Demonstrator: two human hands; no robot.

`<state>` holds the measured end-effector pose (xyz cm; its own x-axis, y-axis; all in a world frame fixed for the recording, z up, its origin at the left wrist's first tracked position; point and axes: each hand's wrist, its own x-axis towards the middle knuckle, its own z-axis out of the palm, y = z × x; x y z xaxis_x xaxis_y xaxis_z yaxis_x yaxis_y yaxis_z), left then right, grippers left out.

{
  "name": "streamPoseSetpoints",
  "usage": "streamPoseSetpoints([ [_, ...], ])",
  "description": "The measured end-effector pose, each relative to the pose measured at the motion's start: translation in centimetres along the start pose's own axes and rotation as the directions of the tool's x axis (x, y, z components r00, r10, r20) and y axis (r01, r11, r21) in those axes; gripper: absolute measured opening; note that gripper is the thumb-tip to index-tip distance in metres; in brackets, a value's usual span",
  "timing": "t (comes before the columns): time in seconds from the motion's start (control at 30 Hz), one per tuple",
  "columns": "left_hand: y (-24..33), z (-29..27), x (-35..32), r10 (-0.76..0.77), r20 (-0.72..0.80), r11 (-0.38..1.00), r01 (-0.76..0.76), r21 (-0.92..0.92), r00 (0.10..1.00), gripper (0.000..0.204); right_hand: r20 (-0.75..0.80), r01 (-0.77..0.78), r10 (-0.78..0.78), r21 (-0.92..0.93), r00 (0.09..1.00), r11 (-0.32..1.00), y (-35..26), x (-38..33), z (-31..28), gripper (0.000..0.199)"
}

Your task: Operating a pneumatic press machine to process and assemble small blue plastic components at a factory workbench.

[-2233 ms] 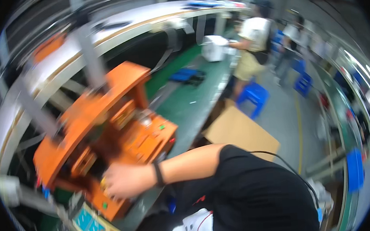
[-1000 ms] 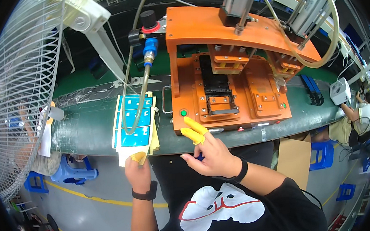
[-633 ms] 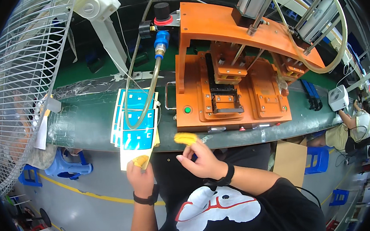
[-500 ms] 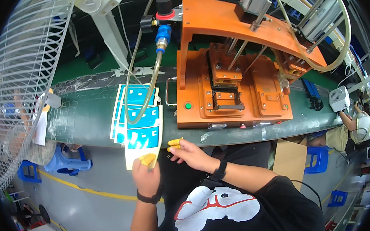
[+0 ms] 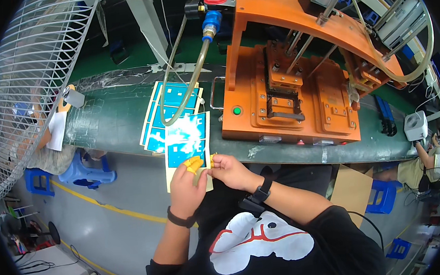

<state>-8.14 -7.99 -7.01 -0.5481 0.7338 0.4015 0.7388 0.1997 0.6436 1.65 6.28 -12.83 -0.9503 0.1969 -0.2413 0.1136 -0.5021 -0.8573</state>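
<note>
A pale backing sheet with glossy blue film pieces [image 5: 186, 153] juts over the front edge of the workbench, its near end in my hands. My left hand [image 5: 187, 189] grips the lower part, yellow finger cots on its fingertips and the thumb near the sheet's right side. At that right edge, my right hand [image 5: 231, 174] has its fingers pinched together, also with yellow finger cots. The fingertips of both hands nearly meet, and any small piece between them cannot be made out. Under and behind this sheet lie more blue-film sheets [image 5: 157, 113] on the bench.
An orange pneumatic press [image 5: 235, 128] stands right of the sheets. Its clear hose [image 5: 201, 61] loops down over them. The green bench [image 5: 110, 117] runs across. A white wire fan guard [image 5: 39, 74] fills the left. A cardboard box [image 5: 352, 191] and seated people are at the sides.
My right hand has moved left, from apart to the sheet's right edge. My left hand has shifted up the sheet, closer to the right one. The view has shifted slightly.
</note>
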Motion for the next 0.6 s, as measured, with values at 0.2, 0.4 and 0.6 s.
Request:
streamPoseSetpoints([
  [0.2, -1.0, -1.3, 2.2, 0.105, -0.028, 0.988, -0.101, 0.119, 0.994, 0.021, 0.042, 0.161, -0.155, -0.175, 0.987, 0.971, -1.9, 2.6, 1.1, 0.003],
  [0.4, -4.0, -2.4, 4.4, -0.029, -0.133, 0.999, 0.033, 0.027, 0.991, 0.014, -0.071, 0.241, -0.281, -0.348, 0.957, 0.906, -1.4, 5.9, 1.5, 0.023],
  [0.6, -15.6, -7.0, 7.7, -0.746, -0.12, 0.464, 0.383, -0.799, 0.655, 0.025, -0.333, -0.012, 0.038, 0.08, 0.942, 0.997, -1.4, 6.9, 1.0, 0.02],
])
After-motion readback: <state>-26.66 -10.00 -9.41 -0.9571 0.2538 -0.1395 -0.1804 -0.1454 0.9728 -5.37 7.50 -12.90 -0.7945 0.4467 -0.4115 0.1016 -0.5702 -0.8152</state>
